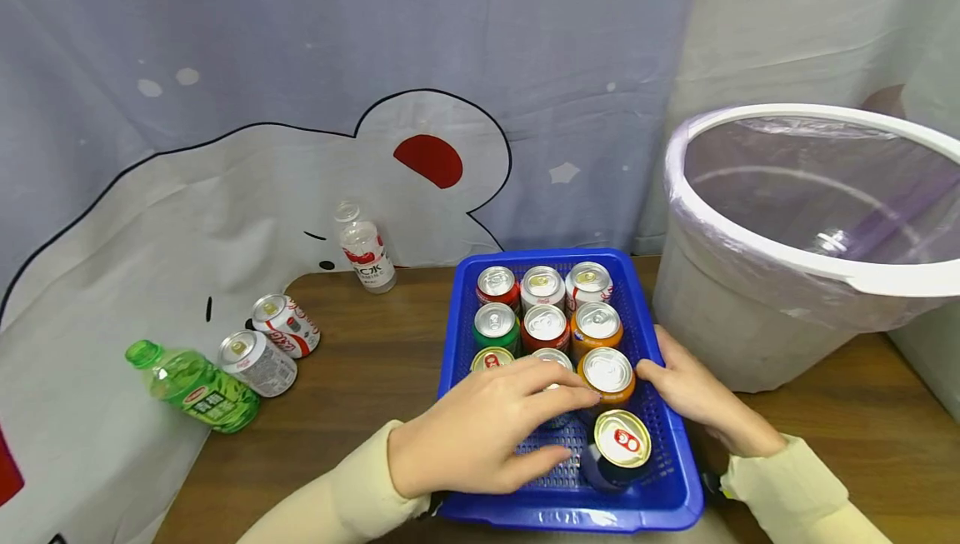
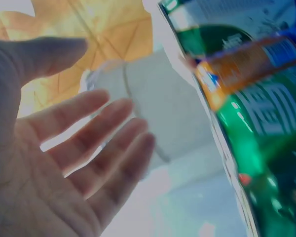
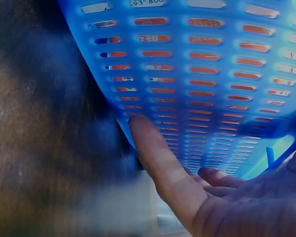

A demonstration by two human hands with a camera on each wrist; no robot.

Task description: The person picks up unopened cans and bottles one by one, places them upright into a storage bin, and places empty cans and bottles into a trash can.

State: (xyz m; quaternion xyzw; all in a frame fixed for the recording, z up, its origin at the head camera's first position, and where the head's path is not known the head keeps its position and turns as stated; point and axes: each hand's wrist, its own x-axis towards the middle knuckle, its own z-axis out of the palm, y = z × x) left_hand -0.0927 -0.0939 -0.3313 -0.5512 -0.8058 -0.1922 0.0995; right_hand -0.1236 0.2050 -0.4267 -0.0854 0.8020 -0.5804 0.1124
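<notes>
A blue plastic basket (image 1: 570, 517) holds rows of upright drink cans. My left hand (image 1: 491, 427) is over its front left part, fingers spread loosely and nothing held. Near those fingertips stands a dark can with a gold top (image 1: 618, 444), and behind it an orange can (image 1: 607, 376). In the left wrist view, the left hand (image 2: 84, 158) has its palm visible and fingers apart. My right hand (image 1: 693, 386) grips the basket's right rim, thumb over the edge. In the right wrist view, a finger of the right hand (image 3: 187, 192) touches the slotted outer wall.
A large white bin (image 1: 738, 311) with a clear liner stands right of the basket. At the left lie a green bottle (image 1: 202, 394), a silver-white can (image 1: 258, 365) and a cola can (image 1: 288, 327). A clear bottle (image 1: 367, 252) leans near the patterned curtain (image 1: 300, 44).
</notes>
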